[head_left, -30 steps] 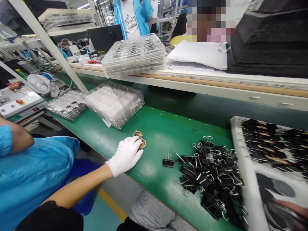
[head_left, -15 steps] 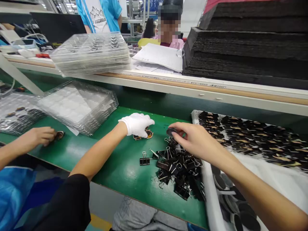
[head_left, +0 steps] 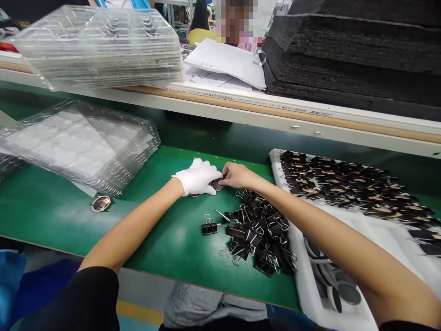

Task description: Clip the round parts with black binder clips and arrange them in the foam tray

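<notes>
My left hand (head_left: 199, 177), in a white glove, is closed around a small gold-rimmed round part on the green bench, mostly hidden by its fingers. Bare and pinched, my right hand (head_left: 238, 175) holds a dark round disc (head_left: 217, 185) by its edge, over that part, between both hands. Another round part (head_left: 195, 195) peeks out below the glove. Just in front of my right wrist lies a heap of black binder clips (head_left: 257, 230), with a single binder clip (head_left: 209, 228) standing to its left.
A white foam tray (head_left: 296, 257) at right holds rows of clipped parts (head_left: 344, 184) and loose dark discs (head_left: 347, 292). Clear plastic trays (head_left: 79, 142) are stacked at left, near a gold-rimmed round part (head_left: 101, 203). Above runs a shelf (head_left: 241, 112) bearing black sheets (head_left: 344, 64).
My right hand has moved left with the disc, from above the clips to the gloved hand. A co-worker's hand at left has left the view, with a round part lying there. The view has shifted closer.
</notes>
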### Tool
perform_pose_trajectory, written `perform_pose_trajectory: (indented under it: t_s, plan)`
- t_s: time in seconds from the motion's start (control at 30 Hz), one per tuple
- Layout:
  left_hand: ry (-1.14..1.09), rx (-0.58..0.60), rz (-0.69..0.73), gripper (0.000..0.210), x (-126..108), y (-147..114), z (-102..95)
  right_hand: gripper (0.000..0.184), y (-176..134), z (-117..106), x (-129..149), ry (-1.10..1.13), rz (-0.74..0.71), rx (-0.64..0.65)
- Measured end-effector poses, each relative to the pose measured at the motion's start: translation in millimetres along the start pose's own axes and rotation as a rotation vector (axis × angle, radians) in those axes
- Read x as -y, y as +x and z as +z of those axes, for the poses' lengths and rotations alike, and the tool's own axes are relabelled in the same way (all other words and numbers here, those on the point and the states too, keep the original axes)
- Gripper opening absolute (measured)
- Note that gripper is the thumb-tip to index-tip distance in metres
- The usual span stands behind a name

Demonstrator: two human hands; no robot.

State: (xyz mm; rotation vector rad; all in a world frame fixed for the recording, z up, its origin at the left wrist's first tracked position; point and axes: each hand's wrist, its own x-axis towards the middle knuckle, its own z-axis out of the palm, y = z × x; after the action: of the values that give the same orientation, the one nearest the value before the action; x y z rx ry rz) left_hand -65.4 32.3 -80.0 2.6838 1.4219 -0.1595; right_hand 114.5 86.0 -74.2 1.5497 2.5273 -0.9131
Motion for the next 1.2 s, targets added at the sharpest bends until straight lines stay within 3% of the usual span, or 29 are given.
perform_pose_trajectory:
  t_s: [0.13, 0.5, 0.6, 0.7, 0.77, 0.87, 0.93, 1.0, 1.1, 1.2]
  plan:
    - [-0.019, -0.044, 0.018, 0.041, 1.2, 2.3, 2.4, 0.037, 7.4, -1.3, -5.9, -0.082, -0.003, 0.0]
    - [-0.024, -0.092, -0.059, 0.041, -8.4, 4.0, 0.3, 0.021, -1.2, 16.0, -1.2, 0.065, 0.014, -0.024]
    - [0.055, -0.169, -0.122, 0.046, -16.3, 3.6, -6.4, 0.022, -7.0, 4.2, -4.7, 0.12, 0.004, -0.095]
    - [0.114, -0.24, -0.216, 0.041, -25.2, -5.0, -21.4, 0.021, -23.9, -24.2, -13.7, 0.153, -0.019, -0.227]
    - [0.033, -0.175, -0.142, 0.036, -33.9, -15.0, -32.3, 0.018, -43.5, -45.7, -20.3, 0.246, -0.062, -0.331]
    - [-0.118, 0.065, 0.094, 0.045, -54.4, -28.7, -40.1, 0.018, -80.9, -68.6, -25.4, 0.409, -0.134, -0.437]
    - [-0.05, 0.169, 0.114, 0.052, -70.2, -33.1, -37.6, 0.021, -105.4, -74.6, -25.2, 0.438, -0.158, -0.479]
    - [0.078, 0.207, 0.079, 0.043, -81.2, -33.5, -32.3, 0.023, -125.4, -75.2, -23.7, 0.44, -0.188, -0.503]
    - [0.084, 0.215, 0.097, 0.028, -79.7, -31.1, -30.1, 0.023, -144.9, -73.5, -21.6, 0.426, -0.241, -0.454]
    - [-0.134, 0.246, 0.107, 0.025, -61.6, -29.6, -40.8, 0.021, -152.4, -72.3, -21.6, 0.425, -0.279, -0.281]
